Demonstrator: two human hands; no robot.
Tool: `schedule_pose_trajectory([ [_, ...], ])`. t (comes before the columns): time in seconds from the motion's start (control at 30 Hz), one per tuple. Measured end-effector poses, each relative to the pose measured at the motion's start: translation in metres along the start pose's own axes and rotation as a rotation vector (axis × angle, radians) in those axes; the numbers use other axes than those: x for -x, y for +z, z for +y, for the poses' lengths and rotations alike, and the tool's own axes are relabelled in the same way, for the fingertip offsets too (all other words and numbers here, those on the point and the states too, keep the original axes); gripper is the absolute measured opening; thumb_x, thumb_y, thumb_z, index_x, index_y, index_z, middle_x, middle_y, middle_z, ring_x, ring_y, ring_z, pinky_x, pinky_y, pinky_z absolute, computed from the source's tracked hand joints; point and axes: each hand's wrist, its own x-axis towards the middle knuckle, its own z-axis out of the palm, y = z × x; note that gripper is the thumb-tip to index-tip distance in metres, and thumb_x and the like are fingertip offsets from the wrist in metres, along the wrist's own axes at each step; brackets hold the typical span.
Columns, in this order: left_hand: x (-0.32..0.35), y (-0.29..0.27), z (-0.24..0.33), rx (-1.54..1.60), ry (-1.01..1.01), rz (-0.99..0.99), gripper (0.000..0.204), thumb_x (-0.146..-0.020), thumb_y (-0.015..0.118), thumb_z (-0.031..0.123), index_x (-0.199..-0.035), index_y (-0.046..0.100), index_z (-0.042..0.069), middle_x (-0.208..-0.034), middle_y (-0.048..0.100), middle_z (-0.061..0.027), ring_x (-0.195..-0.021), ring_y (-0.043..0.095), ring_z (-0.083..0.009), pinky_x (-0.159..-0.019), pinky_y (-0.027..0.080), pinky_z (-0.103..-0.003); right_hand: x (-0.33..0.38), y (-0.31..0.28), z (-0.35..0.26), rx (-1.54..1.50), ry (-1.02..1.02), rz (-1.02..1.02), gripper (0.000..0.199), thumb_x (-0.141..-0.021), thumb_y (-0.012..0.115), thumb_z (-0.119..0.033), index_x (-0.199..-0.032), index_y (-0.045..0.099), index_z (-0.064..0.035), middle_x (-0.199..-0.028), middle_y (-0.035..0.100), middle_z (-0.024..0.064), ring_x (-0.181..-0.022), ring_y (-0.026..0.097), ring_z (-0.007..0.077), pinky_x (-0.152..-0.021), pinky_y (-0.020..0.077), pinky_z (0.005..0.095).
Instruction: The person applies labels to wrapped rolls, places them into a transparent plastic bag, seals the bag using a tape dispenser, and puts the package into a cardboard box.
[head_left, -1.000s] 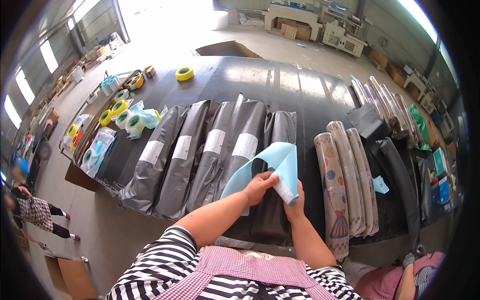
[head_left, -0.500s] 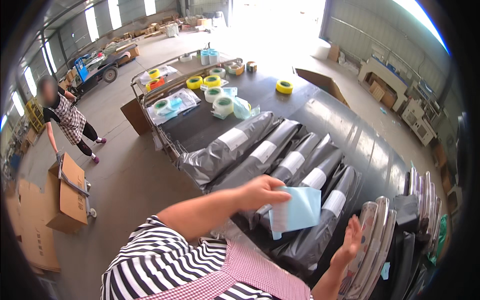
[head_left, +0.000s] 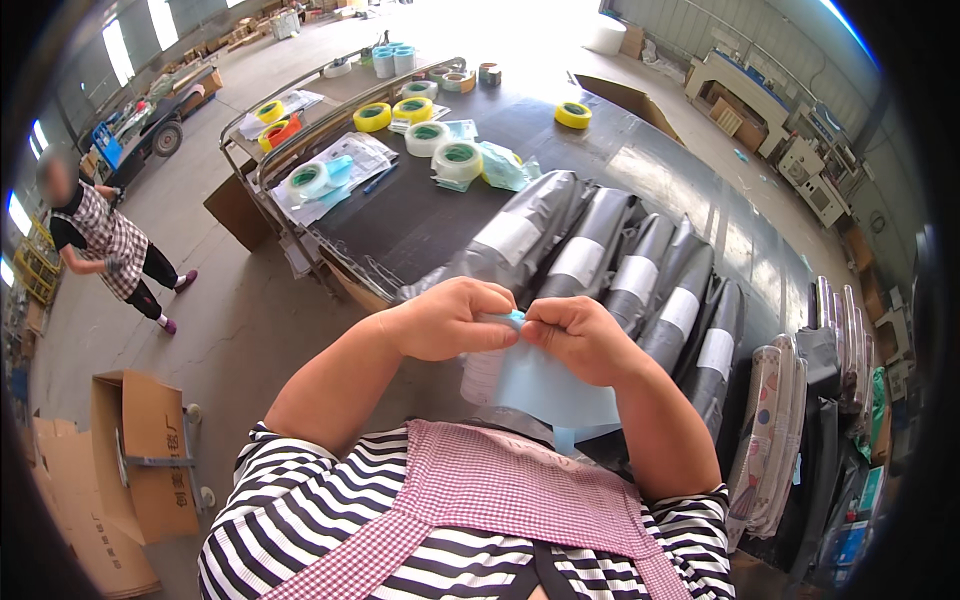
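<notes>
Both hands now meet at the top edge of the light blue bag; half a second ago the right hand was off it, open. Left hand and right hand, fingers clenched, pinch that edge. Bag hangs before the chest, over the table's near edge. Grey packages lie just beyond; tape rolls toward the far edge.

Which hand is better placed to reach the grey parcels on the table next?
Probably the right hand: it pinches the blue bag right beside the grey parcels, while the left hand sits farther left, over the table edge.
</notes>
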Motion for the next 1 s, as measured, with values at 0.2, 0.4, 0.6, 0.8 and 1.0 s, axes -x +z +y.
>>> schedule_pose_trajectory([
  [0.2,0.05,-0.094,-0.044,0.215,0.098,0.112,0.02,-0.093,0.066,0.014,-0.082,0.061,-0.002,-0.092,0.058,-0.0051,-0.081,0.051,-0.0118,-0.07,0.042,-0.029,-0.103,0.082,0.009,-0.599,-0.098,0.215,0.019,-0.1,0.06,-0.016,-0.086,0.067,-0.0062,-0.073,0.052,-0.0103,-0.066,0.04,0.0001,-0.058,0.033,0.0184],
  [0.4,0.07,-0.225,-0.125,-0.058,-0.044,0.28,0.023,-0.092,0.065,0.019,-0.085,0.063,-0.003,-0.09,0.057,-0.0102,-0.082,0.056,-0.0206,-0.075,0.046,-0.034,-0.145,0.085,0.023,-0.458,0.188,0.295,0.026,-0.097,0.067,-0.029,-0.093,0.069,-0.0031,-0.087,0.067,-0.0008,-0.077,0.055,0.0053,-0.07,0.0445,0.0223],
  [0.6,-0.011,-0.308,-0.241,-0.792,-0.08,0.356,0.024,-0.084,0.072,0.027,-0.089,0.067,0.004,-0.102,0.061,-0.0141,-0.098,0.061,-0.0347,-0.086,0.05,-0.042,-0.106,0.099,0.036,-0.348,0.278,0.591,0.025,-0.097,0.067,-0.029,-0.089,0.068,-0.0053,-0.075,0.06,-0.0061,-0.064,0.044,0.0006,-0.057,0.0342,0.0192],
  [0.8,-0.112,-0.344,-0.269,-0.818,-0.096,0.475,0.023,-0.084,0.071,0.03,-0.091,0.07,0.007,-0.109,0.062,-0.0144,-0.1,0.063,-0.0364,-0.088,0.051,-0.045,-0.063,0.116,0.035,-0.509,0.3,0.815,0.027,-0.096,0.067,-0.031,-0.09,0.066,-0.0047,-0.07,0.062,-0.0003,-0.061,0.058,0.0063,-0.055,0.0446,0.0199],
  [1.0,-0.187,-0.342,-0.284,-0.861,-0.022,0.557,0.025,-0.082,0.074,0.026,-0.086,0.07,0.002,-0.107,0.065,-0.0147,-0.101,0.063,-0.0355,-0.09,0.05,-0.044,-0.049,0.137,0.029,-0.54,0.308,0.978,0.02,-0.096,0.067,-0.024,-0.093,0.068,-0.0037,-0.073,0.061,-0.0037,-0.062,0.049,0.0024,-0.056,0.0369,0.0184],
])
